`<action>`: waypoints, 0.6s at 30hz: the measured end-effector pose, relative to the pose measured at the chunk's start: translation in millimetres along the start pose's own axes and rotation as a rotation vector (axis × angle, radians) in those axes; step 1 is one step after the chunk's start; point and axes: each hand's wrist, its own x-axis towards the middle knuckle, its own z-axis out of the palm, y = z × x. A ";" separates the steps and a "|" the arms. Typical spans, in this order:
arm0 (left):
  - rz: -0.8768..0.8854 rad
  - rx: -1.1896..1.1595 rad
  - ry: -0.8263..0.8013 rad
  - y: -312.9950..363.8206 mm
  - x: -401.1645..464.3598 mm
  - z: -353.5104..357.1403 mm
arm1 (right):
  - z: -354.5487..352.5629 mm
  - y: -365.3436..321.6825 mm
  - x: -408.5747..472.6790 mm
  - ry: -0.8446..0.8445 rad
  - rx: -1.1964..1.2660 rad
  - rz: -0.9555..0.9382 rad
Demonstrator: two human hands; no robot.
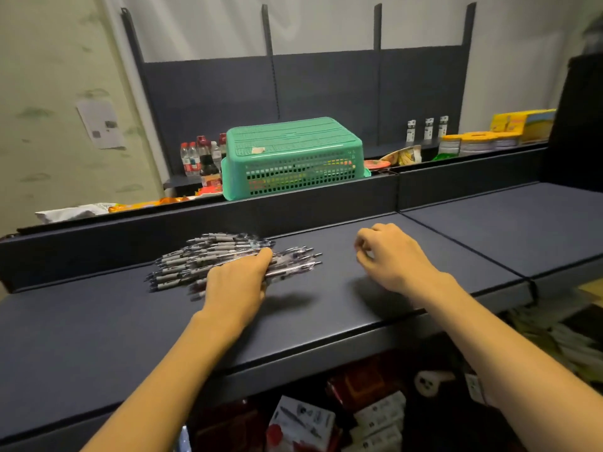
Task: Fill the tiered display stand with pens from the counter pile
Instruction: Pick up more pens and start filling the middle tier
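Pens (228, 259) lie heaped on the dark counter (326, 321), left of centre, just below its raised back ledge. Left hand (236, 285) rests on the pile's near side, fingers closed around a bundle of them. Right hand (388, 256) hovers well apart, loosely curled and holding nothing. Each pen looks light, stiff and smooth, so a loose handful would likely slip or fan out; gripping a bundle across the middle of the barrels seems safest. No display stand shows. Writing on the pens is too small to read.
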 end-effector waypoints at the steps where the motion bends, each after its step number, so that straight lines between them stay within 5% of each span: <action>1: 0.003 0.002 -0.001 7.9 4.0 1.6 | -5.3 9.3 -2.3 0.005 -0.004 0.009; 18: 0.072 -0.330 0.035 321.6 106.1 37.5 | -124.1 292.1 -95.6 0.039 0.074 0.150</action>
